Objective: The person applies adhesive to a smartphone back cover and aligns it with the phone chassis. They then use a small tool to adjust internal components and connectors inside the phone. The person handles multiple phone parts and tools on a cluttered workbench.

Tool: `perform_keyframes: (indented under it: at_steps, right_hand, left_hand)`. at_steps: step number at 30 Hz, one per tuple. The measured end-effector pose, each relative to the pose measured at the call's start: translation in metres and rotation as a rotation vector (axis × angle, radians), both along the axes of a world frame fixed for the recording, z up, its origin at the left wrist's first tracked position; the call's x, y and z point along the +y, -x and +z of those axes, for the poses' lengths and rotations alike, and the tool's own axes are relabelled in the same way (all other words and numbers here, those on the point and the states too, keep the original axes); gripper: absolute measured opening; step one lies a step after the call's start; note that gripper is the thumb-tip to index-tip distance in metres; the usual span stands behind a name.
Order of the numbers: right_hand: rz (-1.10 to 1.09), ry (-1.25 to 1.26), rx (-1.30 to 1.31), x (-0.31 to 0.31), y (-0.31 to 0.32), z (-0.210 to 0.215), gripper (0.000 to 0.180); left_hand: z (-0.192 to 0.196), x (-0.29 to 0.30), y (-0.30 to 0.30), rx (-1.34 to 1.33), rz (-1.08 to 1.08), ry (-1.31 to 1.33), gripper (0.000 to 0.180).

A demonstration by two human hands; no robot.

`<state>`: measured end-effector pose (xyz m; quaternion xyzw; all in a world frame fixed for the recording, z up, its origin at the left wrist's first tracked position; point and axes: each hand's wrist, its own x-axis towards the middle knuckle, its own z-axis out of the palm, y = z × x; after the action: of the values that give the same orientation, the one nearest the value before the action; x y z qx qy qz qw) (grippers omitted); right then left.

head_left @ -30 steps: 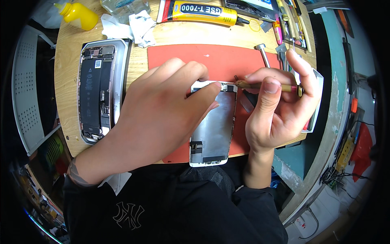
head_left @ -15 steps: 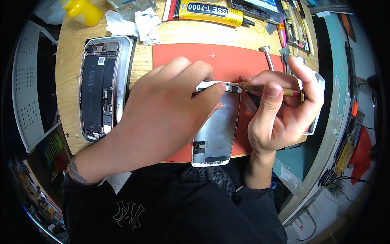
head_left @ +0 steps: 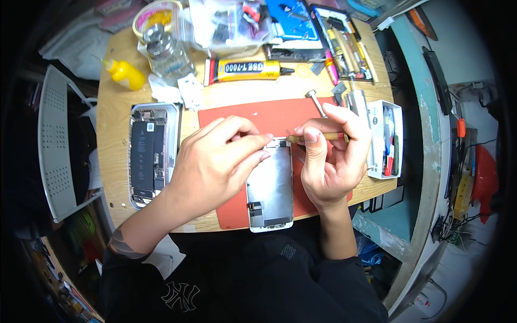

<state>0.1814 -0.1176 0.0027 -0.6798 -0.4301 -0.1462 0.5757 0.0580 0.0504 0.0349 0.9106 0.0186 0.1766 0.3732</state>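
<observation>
A white-framed phone screen [head_left: 270, 185] lies on the red mat [head_left: 229, 209], its metal back up and its top end away from me. My left hand [head_left: 221, 153] reaches over its upper left, fingers bent and closed on the top edge. My right hand [head_left: 335, 161] is palm up at the right, closed around a slim screwdriver-like tool [head_left: 320, 138] with a yellow-brown handle. That tool points left to the screen's top right corner; its fine tip is too small to make out. At the left rests an opened phone body [head_left: 144, 156] with its black battery showing.
Behind the mat lie a yellow glue tube [head_left: 245, 70], a yellow squeeze bottle [head_left: 125, 74], a glass jar [head_left: 169, 59] and crumpled tissue [head_left: 189, 90]. Tools fill a tray [head_left: 371, 72] at the back right. A white box [head_left: 397, 141] of pens stands beside my right hand.
My view has drawn back, so everything looks smaller and more of the far table shows. Both hands stay at the screen's top end, the tool still in my right.
</observation>
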Motion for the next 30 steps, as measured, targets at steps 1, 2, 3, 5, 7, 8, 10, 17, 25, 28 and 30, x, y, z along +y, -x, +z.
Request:
perform_keyframes:
  at_steps: [1,2,3,5,7,8,10,17,25,28,30]
  right_hand:
    - [-0.012,-0.041,0.038,-0.001,0.001,0.001,0.035]
    - [0.008,-0.077,0.091,-0.001,0.002,0.003,0.036]
    - [0.024,-0.13,0.161,0.0,0.003,0.003,0.036]
    - [0.056,-0.21,0.207,0.0,0.002,0.002,0.036]
    - [0.074,-0.177,0.197,-0.002,0.001,0.002,0.034]
    - [0.083,-0.08,0.143,-0.007,-0.001,0.003,0.033]
    - [0.093,-0.089,0.169,-0.013,-0.005,0.005,0.032]
    - [0.088,-0.401,0.302,-0.038,-0.02,0.01,0.031]
    - [0.042,-0.312,0.342,-0.044,-0.028,0.007,0.028]
    - [0.043,-0.289,0.358,-0.042,-0.026,0.007,0.027]
    - [0.03,-0.286,0.389,-0.041,-0.025,0.007,0.025]
  left_hand:
    - [0.001,-0.001,-0.002,-0.015,0.011,0.032,0.024]
    - [0.001,-0.001,-0.003,-0.029,0.021,0.065,0.024]
    - [0.002,-0.002,-0.005,-0.038,0.033,0.104,0.024]
    - [0.003,-0.004,-0.008,-0.014,0.025,0.159,0.022]
    - [0.006,-0.004,-0.013,-0.006,-0.004,0.153,0.022]
    - [0.01,-0.006,-0.015,0.001,-0.005,0.176,0.016]
    - [0.019,-0.007,-0.021,0.056,-0.033,0.157,0.012]
    - [0.043,-0.015,-0.071,0.014,-0.149,-0.131,0.008]
    - [0.038,-0.004,-0.07,0.235,-0.111,-0.22,0.011]
    - [0.033,0.0,-0.058,0.288,-0.136,-0.193,0.013]
    - [0.032,-0.001,-0.054,0.307,-0.156,-0.181,0.014]
